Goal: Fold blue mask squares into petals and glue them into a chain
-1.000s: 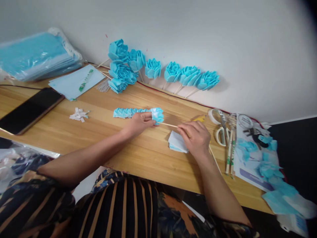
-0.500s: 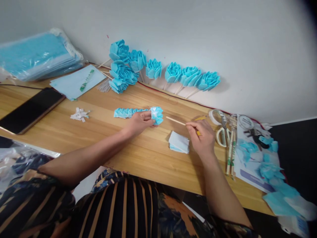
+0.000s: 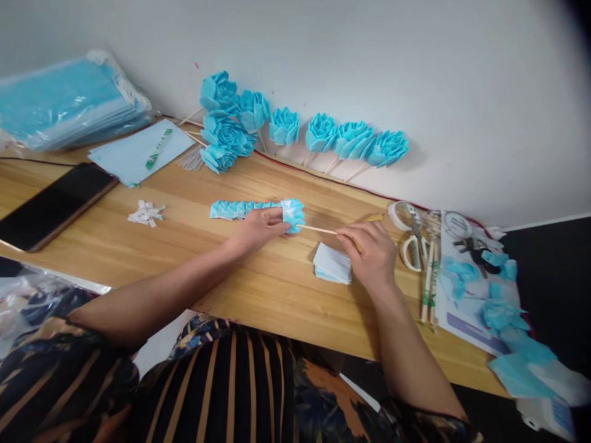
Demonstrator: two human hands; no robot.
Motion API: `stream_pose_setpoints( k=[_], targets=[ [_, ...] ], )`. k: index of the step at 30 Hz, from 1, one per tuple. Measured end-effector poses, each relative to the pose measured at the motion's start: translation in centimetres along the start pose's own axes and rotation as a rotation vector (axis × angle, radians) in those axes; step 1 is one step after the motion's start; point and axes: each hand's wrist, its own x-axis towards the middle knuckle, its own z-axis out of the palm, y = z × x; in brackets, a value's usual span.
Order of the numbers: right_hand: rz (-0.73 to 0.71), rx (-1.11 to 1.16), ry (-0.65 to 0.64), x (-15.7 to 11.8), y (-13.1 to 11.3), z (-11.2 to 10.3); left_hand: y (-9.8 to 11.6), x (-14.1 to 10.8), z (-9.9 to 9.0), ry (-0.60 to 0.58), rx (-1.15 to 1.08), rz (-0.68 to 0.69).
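Observation:
My left hand (image 3: 259, 231) is closed on the right end of a strip of overlapping light-blue fabric petals (image 3: 293, 213). The rest of the strip runs left along the wooden table behind my fingers. In my right hand (image 3: 373, 251) is a thin wooden stick (image 3: 319, 230), gripped near one end between thumb and fingers. Its tip points left and meets the lower edge of the petals, close to my left thumb. A small stack of pale-blue cut pieces (image 3: 332, 264) lies just below my right hand. Part of a yellow object (image 3: 373, 218) shows behind that hand.
Several blue fabric roses (image 3: 322, 134) on sticks lean by the wall. At left are a phone (image 3: 55, 206), white scraps (image 3: 146, 213), pale-blue sheets (image 3: 138, 151) and a bag of blue fabric (image 3: 69, 101). Scissors (image 3: 414, 249), a tape roll (image 3: 401, 215) and wrapped chopsticks (image 3: 429, 286) lie right.
My right hand has moved left with the stick, bringing its tip from a gap away up to the petals. My left hand keeps its hold. The view has shifted slightly.

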Motion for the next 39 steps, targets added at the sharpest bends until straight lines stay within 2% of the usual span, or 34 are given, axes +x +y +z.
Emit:
stream_pose_setpoints(
  k=[9, 16, 22, 29, 39],
  targets=[
    [-0.039, -0.07, 0.011, 0.1, -0.4, 0.3, -0.2, 0.0, 0.2, -0.038, 0.017, 0.024],
    [-0.003, -0.058, -0.028, 0.1, -0.6, 0.1, -0.2, 0.0, 0.4, -0.012, -0.037, 0.009],
    [0.086, -0.018, 0.028, 0.1, 0.0, -0.7, 0.1, 0.3, -0.2, 0.046, 0.024, 0.039],
    [0.011, 0.062, -0.028, 0.2, -0.5, -0.1, -0.1, 0.3, -0.3, 0.02, -0.005, 0.016],
    [0.045, -0.011, -0.067, 0.0, -0.5, -0.1, 0.3, -0.1, 0.1, -0.023, -0.036, 0.01]
  ],
)
